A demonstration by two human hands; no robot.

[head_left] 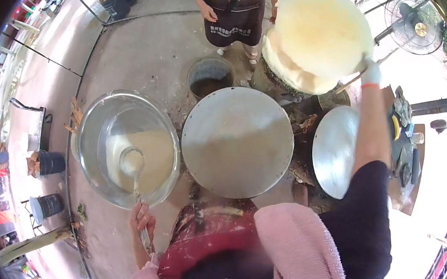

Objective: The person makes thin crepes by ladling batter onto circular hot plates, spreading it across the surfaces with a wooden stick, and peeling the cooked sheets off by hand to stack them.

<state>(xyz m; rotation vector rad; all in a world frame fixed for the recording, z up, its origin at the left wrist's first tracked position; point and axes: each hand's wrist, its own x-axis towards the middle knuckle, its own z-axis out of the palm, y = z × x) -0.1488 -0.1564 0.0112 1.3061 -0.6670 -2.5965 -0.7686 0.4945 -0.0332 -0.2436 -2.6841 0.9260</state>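
My left hand [142,217] is closed round the handle of a ladle [131,161]. The ladle's bowl rests at the pale batter [158,151] inside a large metal basin [86,142]. On the far right, my right hand [372,74], in a white glove, grips the edge of a big, thin round pancake [323,32]. That pancake lies over or just above a thick stack of pale pancakes [288,69]; whether they touch is hard to tell. A round griddle [237,141] sits between the basin and my right arm, with a dull greyish patch across its surface.
A second round metal plate [334,147] is partly hidden by my right arm. Behind the griddle stands a bucket [210,76]. A person in a dark apron [236,15] stands opposite, beside the stack. A fan [416,26] is at the far right, and a pink towel [304,255] hangs over me.
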